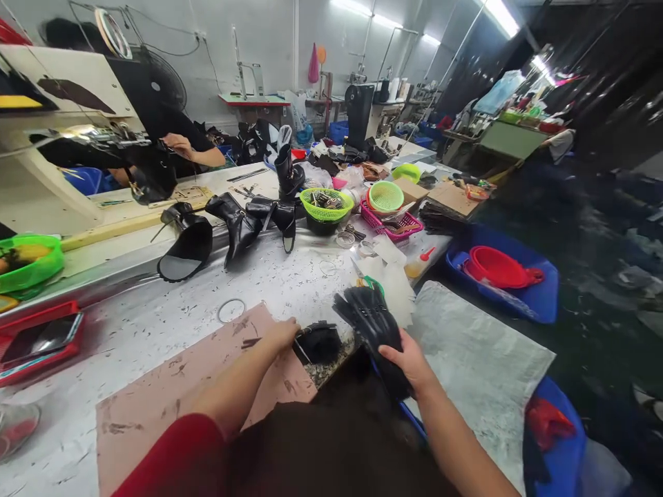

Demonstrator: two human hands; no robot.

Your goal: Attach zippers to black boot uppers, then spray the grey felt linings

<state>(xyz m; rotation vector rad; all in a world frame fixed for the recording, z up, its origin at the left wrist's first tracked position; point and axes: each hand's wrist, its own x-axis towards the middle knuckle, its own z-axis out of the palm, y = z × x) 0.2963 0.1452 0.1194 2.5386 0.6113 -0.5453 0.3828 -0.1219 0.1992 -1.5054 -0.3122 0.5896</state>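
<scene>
My right hand grips a fanned bundle of black strips, thumb on top, at the table's near edge. The strips look like leather, with their far ends spread apart. My left hand is closed around the end of a small brush, its bristled head over a dark container of black stuff. How the fingers sit on the handle is partly hidden. Beneath my left forearm lies a pinkish board with dark smears. Green-handled scissors and whitish sheets lie just beyond the strips.
Black boots stand and lie along the table's far side. Baskets of small parts are behind. A blue tub with red bowls stands right. A co-worker's hand is at a sewing machine. A red tray holds a phone.
</scene>
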